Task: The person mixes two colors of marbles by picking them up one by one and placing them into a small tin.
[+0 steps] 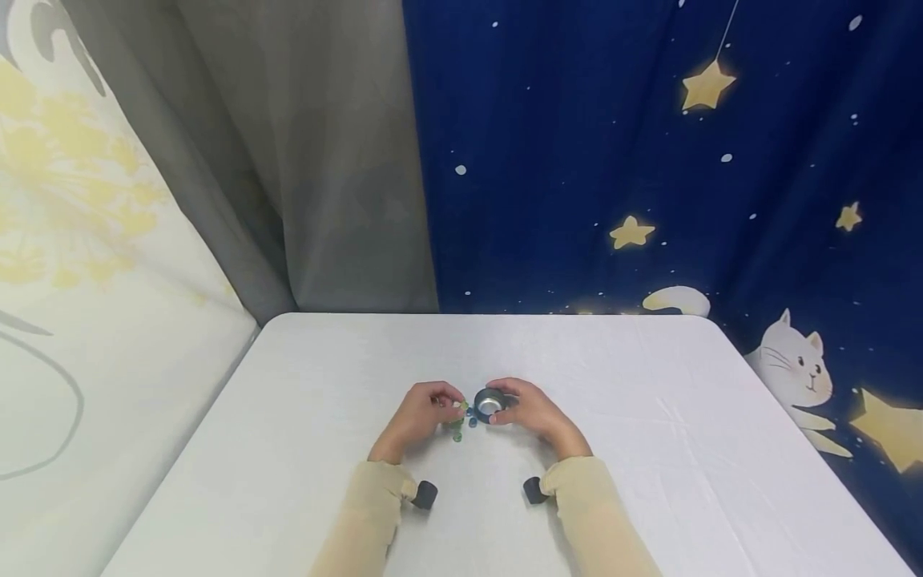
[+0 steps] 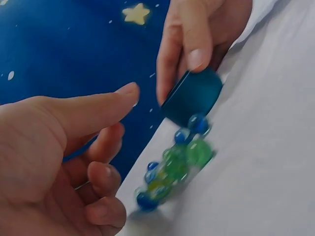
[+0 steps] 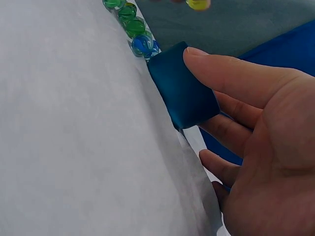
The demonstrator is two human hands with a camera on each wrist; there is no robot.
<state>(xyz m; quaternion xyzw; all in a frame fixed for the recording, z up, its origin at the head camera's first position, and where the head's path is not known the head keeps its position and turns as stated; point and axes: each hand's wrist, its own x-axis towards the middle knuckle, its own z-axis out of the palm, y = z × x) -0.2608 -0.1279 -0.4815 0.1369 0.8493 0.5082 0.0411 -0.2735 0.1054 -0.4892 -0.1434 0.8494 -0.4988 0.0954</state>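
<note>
A small dark teal metal cup with a silvery inside stands on the white table. My right hand grips its side between thumb and fingers. To the cup's left lies a cluster of glass marbles, green, blue and yellowish. My left hand hovers by these marbles, thumb and index finger brought together. In the right wrist view a yellow marble shows at its fingertips, raised off the table. From the left wrist, the thumb hides most of what it pinches. The teal cup wall touches or nearly touches a blue marble.
The white-covered table extends around both hands. Behind it hang a grey curtain and a dark blue one with stars. Black wrist cameras sit at the left cuff and the right cuff.
</note>
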